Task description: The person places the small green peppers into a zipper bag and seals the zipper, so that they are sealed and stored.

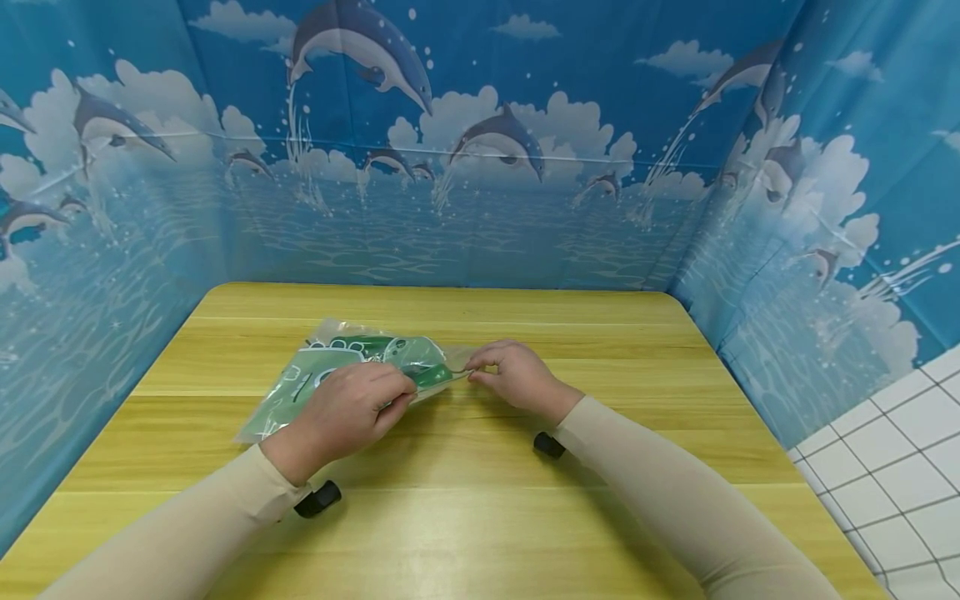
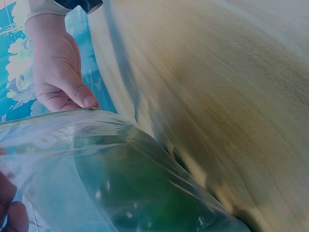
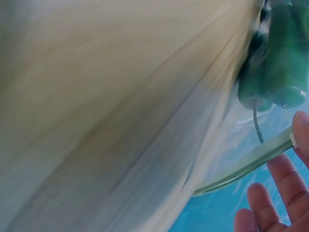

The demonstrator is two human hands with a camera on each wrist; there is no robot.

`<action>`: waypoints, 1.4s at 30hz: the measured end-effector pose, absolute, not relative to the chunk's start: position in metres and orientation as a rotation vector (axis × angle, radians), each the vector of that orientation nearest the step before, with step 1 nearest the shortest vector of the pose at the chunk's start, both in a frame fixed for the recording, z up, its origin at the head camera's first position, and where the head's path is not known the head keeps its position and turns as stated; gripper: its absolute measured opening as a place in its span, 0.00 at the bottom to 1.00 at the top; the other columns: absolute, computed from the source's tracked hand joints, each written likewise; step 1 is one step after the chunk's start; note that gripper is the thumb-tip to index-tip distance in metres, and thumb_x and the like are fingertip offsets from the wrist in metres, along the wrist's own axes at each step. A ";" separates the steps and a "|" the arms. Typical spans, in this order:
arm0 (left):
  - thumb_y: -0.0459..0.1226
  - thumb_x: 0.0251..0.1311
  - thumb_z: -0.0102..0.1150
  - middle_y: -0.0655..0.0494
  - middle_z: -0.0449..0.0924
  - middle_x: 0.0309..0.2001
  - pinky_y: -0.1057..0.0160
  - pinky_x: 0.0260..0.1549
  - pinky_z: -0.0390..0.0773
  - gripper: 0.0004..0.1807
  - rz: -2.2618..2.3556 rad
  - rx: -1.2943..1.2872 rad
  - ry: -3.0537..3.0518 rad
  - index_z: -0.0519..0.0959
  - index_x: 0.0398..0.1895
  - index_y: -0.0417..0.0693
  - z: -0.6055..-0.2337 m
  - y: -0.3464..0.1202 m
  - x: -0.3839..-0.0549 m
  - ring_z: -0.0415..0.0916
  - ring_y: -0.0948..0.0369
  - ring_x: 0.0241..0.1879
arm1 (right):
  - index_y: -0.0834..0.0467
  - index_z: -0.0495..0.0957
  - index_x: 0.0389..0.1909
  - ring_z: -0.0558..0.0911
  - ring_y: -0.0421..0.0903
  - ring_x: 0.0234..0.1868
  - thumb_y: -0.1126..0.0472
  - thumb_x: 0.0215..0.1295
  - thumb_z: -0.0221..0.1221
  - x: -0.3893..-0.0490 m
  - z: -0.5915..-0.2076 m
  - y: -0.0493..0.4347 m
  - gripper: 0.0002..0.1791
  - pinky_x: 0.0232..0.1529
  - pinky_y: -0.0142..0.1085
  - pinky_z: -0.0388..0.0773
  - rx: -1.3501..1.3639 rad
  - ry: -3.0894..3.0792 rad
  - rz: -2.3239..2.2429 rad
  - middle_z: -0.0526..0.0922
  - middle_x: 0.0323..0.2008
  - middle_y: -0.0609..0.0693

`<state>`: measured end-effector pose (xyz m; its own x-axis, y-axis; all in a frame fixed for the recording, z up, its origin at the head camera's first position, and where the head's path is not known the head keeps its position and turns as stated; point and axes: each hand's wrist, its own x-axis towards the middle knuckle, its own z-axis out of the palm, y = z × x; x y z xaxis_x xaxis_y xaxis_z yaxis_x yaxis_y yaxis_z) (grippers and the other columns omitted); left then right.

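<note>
A clear plastic zip bag (image 1: 288, 404) with green and white printing lies slanted on the table, its right end lifted. Inside are dark green rounded things (image 3: 285, 58); a thin cord (image 3: 257, 126) hangs from one, and their exact kind cannot be made out. My left hand (image 1: 348, 412) pinches the bag's near edge around its middle. At the bag's right end, my right hand (image 1: 517, 379) pinches the zip edge (image 3: 241, 169) between thumb and index finger, at a small white slider (image 3: 293, 140). The other right fingers are loosely bent below the edge in the right wrist view.
The yellow wood-grain table (image 1: 465, 533) spreads around the bag. A blue dolphin-print curtain (image 1: 480, 225) stands along its back and sides. White tiles (image 1: 900, 450) show at the lower right. Each wrist carries a small black device (image 1: 318, 500).
</note>
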<state>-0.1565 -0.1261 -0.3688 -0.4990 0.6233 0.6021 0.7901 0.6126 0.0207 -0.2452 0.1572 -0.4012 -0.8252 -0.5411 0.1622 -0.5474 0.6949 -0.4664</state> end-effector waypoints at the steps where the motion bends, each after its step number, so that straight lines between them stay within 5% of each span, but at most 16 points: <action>1: 0.35 0.65 0.70 0.63 0.83 0.33 0.63 0.32 0.83 0.03 -0.399 -1.110 -2.285 0.84 0.37 0.53 -0.369 -0.126 -0.156 0.78 0.66 0.31 | 0.48 0.91 0.50 0.82 0.51 0.64 0.55 0.72 0.67 -0.245 -0.401 0.157 0.10 0.71 0.52 0.75 0.924 -2.882 0.797 0.90 0.54 0.46; 25: 0.33 0.64 0.70 0.63 0.83 0.31 0.65 0.30 0.81 0.04 -0.439 -1.125 -2.265 0.84 0.36 0.52 -0.368 -0.126 -0.157 0.76 0.67 0.29 | 0.47 0.90 0.52 0.82 0.51 0.64 0.55 0.72 0.67 -0.252 -0.404 0.161 0.11 0.73 0.52 0.73 0.868 -2.928 0.800 0.90 0.54 0.44; 42: 0.36 0.72 0.64 0.63 0.83 0.32 0.67 0.31 0.78 0.03 -0.582 -1.080 -2.365 0.86 0.39 0.52 -0.365 -0.127 -0.153 0.73 0.70 0.30 | 0.45 0.90 0.50 0.83 0.50 0.63 0.55 0.73 0.66 -0.255 -0.406 0.163 0.09 0.70 0.52 0.76 0.831 -2.966 0.802 0.90 0.54 0.45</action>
<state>-0.1533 -0.1268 -0.3654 -0.5778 0.5793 0.5750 0.7798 0.5997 0.1796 -0.2551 0.1634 -0.4057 -0.8630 -0.4965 0.0928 -0.4757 0.7370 -0.4802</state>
